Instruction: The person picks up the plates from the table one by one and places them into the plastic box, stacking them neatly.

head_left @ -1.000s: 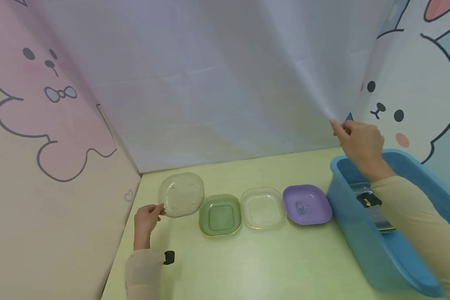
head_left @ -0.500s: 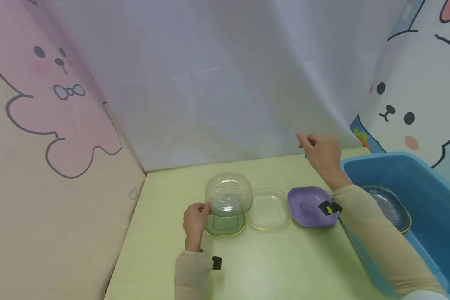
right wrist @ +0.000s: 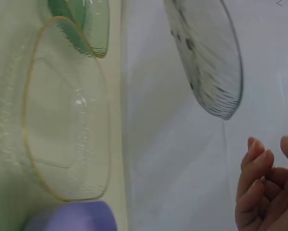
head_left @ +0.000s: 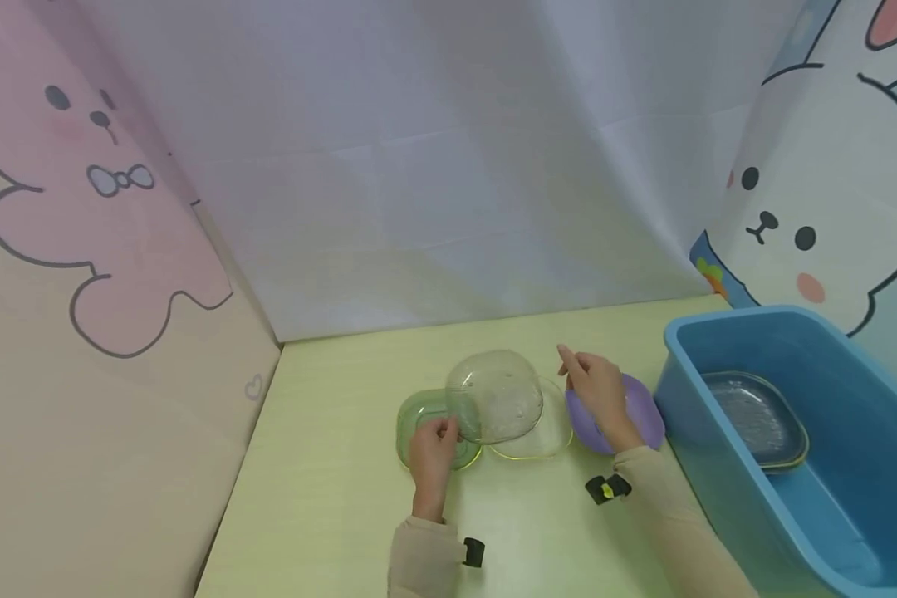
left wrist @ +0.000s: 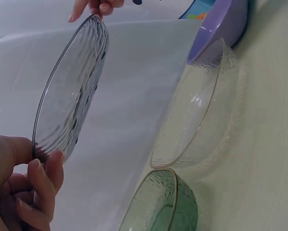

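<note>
A clear rippled-glass plate hangs above the dishes, its left rim pinched between thumb and fingers of my left hand. In the left wrist view the plate is tilted up on its side. My right hand hovers over the purple dish with loosely curled fingers. The right wrist view shows a gap between that hand and the plate's edge. Under the plate sit a green dish and a clear dish with a yellow rim, both partly covered in the head view.
A deep blue tub stands on the right, beside the purple dish. Inside it a dark glass dish with a yellowish rim leans by the near wall. White cloth backs the pale table, with printed panels at both sides.
My left hand has lifted the clear plate from the table's left and carried it right over the dishes. My right hand has come from above the tub leftward and down toward the plate.
</note>
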`<control>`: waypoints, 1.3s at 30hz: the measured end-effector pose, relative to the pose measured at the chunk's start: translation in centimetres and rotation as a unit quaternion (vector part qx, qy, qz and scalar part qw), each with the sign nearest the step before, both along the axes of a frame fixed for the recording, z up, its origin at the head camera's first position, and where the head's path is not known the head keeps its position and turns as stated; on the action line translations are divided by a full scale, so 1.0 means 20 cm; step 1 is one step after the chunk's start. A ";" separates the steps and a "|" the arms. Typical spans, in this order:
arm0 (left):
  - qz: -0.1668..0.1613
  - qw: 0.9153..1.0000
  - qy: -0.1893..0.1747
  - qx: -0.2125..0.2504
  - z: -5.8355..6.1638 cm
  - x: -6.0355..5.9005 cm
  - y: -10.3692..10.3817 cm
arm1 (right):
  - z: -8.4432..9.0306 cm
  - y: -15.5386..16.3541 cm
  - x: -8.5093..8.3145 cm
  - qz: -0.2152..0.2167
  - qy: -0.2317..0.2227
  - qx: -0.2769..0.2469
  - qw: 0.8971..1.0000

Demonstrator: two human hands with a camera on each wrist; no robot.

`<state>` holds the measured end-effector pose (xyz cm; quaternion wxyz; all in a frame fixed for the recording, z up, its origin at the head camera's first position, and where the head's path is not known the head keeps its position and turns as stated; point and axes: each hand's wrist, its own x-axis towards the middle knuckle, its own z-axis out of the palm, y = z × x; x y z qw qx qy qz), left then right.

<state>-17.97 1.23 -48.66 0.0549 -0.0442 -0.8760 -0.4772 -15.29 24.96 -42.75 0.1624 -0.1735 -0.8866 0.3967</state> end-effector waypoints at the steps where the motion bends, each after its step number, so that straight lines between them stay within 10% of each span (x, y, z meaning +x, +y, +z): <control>1: -0.001 1.000 -0.005 0.004 0.00 0.01 0.01 | -0.04 -0.01 0.01 0.011 -0.019 -0.004 1.000; 7: -0.008 1.000 -0.025 0.011 -0.01 0.03 0.03 | -0.17 -0.06 0.05 0.048 -0.098 -0.015 0.994; 24: -0.012 1.000 -0.028 -0.006 -0.06 0.06 0.06 | -0.27 -0.10 0.09 0.032 -0.065 -0.007 0.997; 39: -0.027 0.999 -0.024 0.002 -0.08 0.07 0.07 | -0.27 -0.09 0.10 0.049 -0.055 0.140 0.987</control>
